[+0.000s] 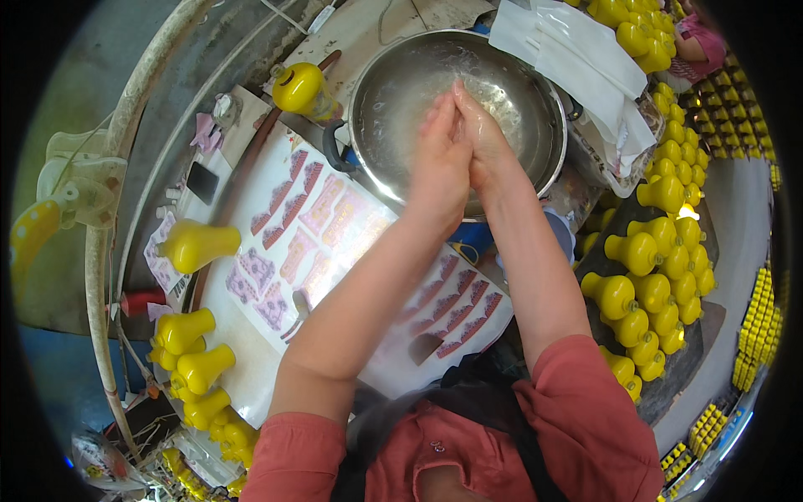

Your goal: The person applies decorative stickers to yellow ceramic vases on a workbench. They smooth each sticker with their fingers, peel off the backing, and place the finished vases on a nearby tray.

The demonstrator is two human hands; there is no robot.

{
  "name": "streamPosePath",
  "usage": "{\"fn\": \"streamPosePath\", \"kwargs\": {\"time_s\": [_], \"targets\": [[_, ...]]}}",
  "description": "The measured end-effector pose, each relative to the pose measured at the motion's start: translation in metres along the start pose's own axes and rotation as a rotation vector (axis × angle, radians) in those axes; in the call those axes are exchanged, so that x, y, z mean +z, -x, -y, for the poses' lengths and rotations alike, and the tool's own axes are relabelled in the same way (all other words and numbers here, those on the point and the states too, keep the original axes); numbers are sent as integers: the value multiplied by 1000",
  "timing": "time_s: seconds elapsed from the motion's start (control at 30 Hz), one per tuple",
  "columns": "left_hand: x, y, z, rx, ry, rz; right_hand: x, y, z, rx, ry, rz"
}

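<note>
Over a round steel basin of cloudy water, my left hand and my right hand are pressed palm to palm. Their fingers are closed together and point away from me. The space between the palms is hidden, so I cannot make out whether anything lies there. Below my forearms, sheets of printed pink and purple decals lie on a white work surface. A glossy yellow vase-shaped piece stands just left of the basin, near its black handle.
More yellow pieces line the left edge, and several rows fill a dark board at the right. White sheets overhang the basin's far right. A curved pipe runs along the left beside a fan. Another person's sleeve shows at the far right.
</note>
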State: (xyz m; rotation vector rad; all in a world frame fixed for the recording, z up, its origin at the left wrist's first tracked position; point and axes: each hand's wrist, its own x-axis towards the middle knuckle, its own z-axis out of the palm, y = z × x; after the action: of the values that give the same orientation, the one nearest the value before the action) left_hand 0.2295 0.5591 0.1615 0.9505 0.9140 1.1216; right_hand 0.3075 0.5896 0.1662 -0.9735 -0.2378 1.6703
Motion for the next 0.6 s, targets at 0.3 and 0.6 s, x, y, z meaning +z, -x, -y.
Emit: {"fn": "streamPosePath", "kwargs": {"time_s": [0.3, 0.6], "targets": [[-37, -20, -2, 777, -1152, 223, -33, -51, 5, -91, 117, 2], [-29, -62, 59, -404, 523, -240, -47, -78, -38, 97, -279, -255]]}}
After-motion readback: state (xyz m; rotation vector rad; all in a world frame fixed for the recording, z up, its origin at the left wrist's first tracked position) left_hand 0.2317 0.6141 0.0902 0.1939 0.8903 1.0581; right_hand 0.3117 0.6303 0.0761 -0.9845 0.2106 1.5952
